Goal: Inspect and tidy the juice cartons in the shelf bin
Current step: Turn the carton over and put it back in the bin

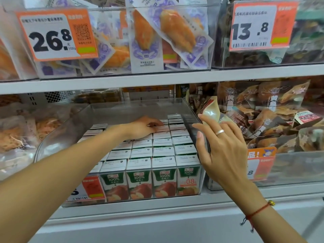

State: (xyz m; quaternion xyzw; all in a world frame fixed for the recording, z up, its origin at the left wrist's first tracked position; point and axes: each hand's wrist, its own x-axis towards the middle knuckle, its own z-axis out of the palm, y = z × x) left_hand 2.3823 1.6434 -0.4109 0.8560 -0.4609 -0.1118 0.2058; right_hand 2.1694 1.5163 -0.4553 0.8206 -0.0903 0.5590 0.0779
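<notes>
A clear plastic shelf bin (122,109) on the lower shelf holds several rows of small apple juice cartons (163,179) with green-and-white fronts and white tops. My left hand (143,128) reaches deep into the bin and rests on the carton tops near the back, fingers bent down onto them; whether it grips one I cannot tell. My right hand (222,144) hovers with spread, straight fingers at the bin's right wall, holding nothing. It wears a ring.
A brown-and-cream snack pouch (211,109) leans over the bin's right wall. Bins of brown snack packs (273,120) stand to the right and pale packs (22,130) to the left. The shelf above (157,79) carries bins with orange price tags.
</notes>
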